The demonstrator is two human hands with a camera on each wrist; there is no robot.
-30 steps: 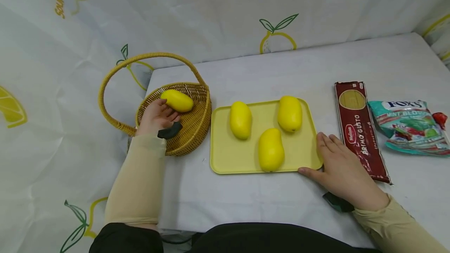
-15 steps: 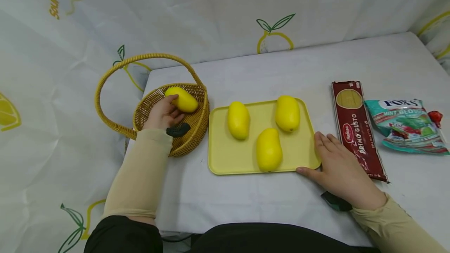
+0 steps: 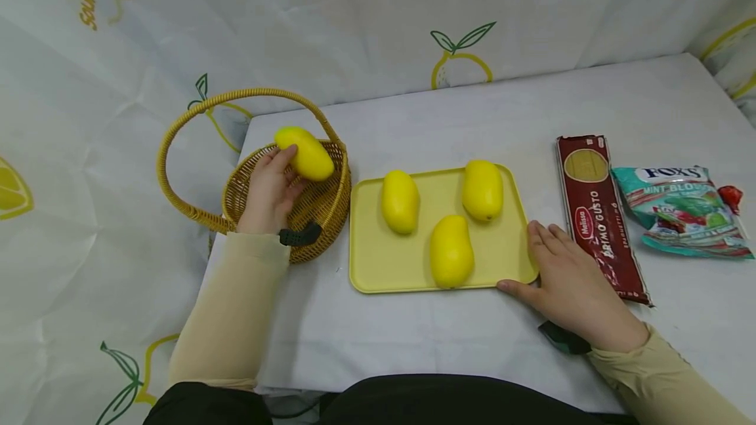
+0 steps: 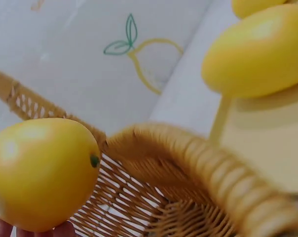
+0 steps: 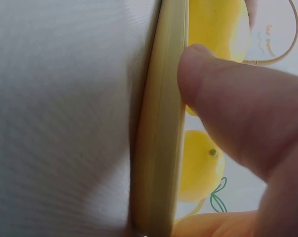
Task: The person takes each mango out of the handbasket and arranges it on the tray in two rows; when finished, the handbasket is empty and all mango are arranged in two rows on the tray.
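Note:
A yellow mango [image 3: 309, 157] is gripped by my left hand [image 3: 268, 192], raised at the mouth of the wicker basket [image 3: 331, 228]. In the left wrist view that mango [image 4: 45, 173] covers part of the basket's weave, and fingertips [image 4: 63, 230] show beneath it. Three more mangoes lie on the yellow tray [image 3: 384, 267]: a left one [image 3: 400, 202], a back right one [image 3: 482, 190] and a front one [image 3: 451, 252]. My right hand [image 3: 575, 284] rests at the tray's right front corner with its fingers extended. Its thumb [image 5: 223, 94] touches the tray rim in the right wrist view.
The basket's tall handle [image 3: 254, 92] arches over its opening. Right of the tray lie a dark red spaghetti pack [image 3: 602, 222], a teal candy bag [image 3: 682, 212] and a small red wrapped piece [image 3: 731, 198]. A lemon-printed cloth [image 3: 354, 31] hangs behind the table.
My left hand has closed around the mango in the basket and lifted it up from the basket's floor. The right hand and the tray have stayed in place.

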